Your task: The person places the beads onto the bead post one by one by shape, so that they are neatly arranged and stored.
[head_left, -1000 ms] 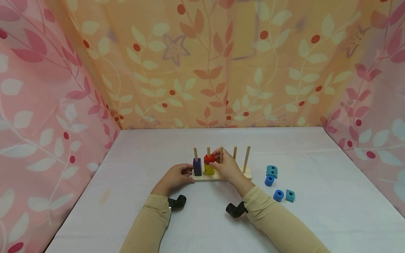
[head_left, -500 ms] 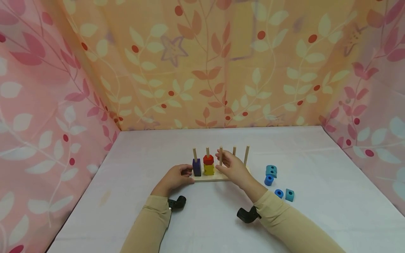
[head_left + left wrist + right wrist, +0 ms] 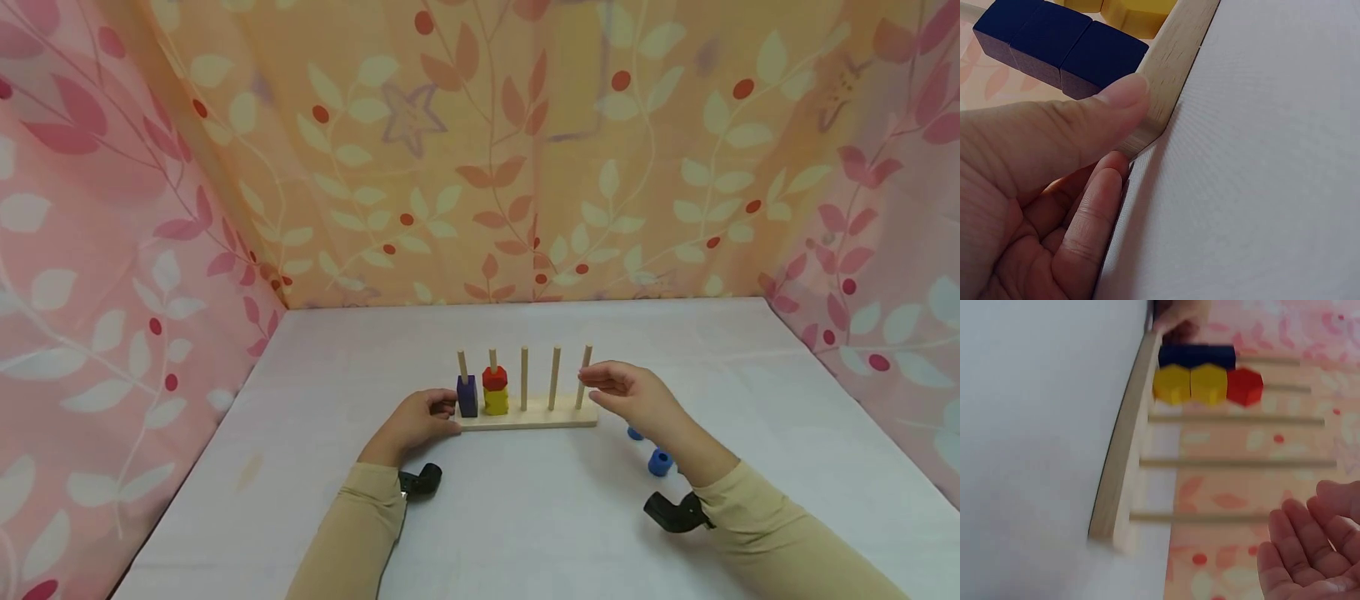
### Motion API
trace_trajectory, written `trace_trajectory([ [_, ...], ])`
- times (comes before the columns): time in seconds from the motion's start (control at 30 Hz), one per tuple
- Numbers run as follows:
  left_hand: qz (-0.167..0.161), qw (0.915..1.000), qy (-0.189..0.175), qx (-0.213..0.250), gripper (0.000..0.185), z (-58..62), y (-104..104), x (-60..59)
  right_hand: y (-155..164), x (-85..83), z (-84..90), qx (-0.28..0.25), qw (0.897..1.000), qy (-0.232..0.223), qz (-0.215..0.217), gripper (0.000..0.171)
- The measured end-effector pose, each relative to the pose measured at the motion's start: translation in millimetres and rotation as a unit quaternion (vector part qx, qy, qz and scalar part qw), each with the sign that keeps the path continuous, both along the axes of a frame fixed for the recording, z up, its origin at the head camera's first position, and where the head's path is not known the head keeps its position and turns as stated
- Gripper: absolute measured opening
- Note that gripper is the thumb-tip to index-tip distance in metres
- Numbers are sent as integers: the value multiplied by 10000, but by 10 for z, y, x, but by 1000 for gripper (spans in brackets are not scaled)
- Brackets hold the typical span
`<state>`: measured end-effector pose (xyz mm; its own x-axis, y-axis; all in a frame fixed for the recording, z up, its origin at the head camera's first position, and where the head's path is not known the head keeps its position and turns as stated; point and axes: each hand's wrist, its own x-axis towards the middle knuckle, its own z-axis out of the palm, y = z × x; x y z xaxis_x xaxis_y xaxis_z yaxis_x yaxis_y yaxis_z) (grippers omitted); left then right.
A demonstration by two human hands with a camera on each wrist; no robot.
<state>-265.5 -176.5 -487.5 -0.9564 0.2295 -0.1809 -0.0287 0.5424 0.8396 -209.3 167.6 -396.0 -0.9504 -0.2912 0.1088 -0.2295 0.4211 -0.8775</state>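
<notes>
A wooden peg stand (image 3: 536,422) with several upright pegs sits on the white-covered table. On its leftmost peg are dark blue blocks (image 3: 467,397), stacked. Beside them, a red block (image 3: 495,378) tops yellow blocks (image 3: 496,402). My left hand (image 3: 415,423) holds the stand's left end; in the left wrist view the thumb (image 3: 1125,92) presses the base near its corner, with the fingers bent at the end. My right hand (image 3: 633,393) holds nothing, its fingers relaxed beside the rightmost peg (image 3: 584,377). In the right wrist view its palm (image 3: 1316,569) faces the camera.
Blue round blocks (image 3: 660,462) lie on the table right of the stand, partly under the right hand and forearm in the head view. Other pieces there are hidden. A patterned curtain (image 3: 480,167) closes off the back and sides of the table.
My right hand has left the red block on the second peg and moved right, past the bare pegs, to the stand's right end. The left hand stays at the left end.
</notes>
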Motion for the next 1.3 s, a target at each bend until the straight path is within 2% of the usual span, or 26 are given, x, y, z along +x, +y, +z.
trace_trajectory([
  [0.2, -45, 10000, -32, -14, 53, 12, 3, 0, 396, 54, -6, 494, 9973, -264, -468, 30],
  [0.4, -49, 10000, -36, 10, 54, 22, 15, 3, 788, 141, -87, 866, 9941, -249, -602, 32],
  [0.57, -74, 10000, 14, -47, 54, 27, 16, 4, 1103, 168, -182, 1120, 9924, -469, -199, 32],
  [0.8, -66, 10000, 47, -26, 52, 34, 16, 7, 1376, 170, -341, 1036, 9903, -840, 380, 33],
  [1.0, -116, 9999, 105, 9, 53, 32, 12, 0, 1439, 148, -441, 1178, 9786, -1302, 1073, 33],
  [1.17, -164, 9995, 258, -47, 53, 39, 12, -4, 1420, 148, -446, 1463, 9748, -1123, 1257, 29],
  [1.3, -175, 9995, 254, -77, 53, 42, 15, 8, 1377, 161, -452, 1672, 9730, -1061, 1186, 26],
])
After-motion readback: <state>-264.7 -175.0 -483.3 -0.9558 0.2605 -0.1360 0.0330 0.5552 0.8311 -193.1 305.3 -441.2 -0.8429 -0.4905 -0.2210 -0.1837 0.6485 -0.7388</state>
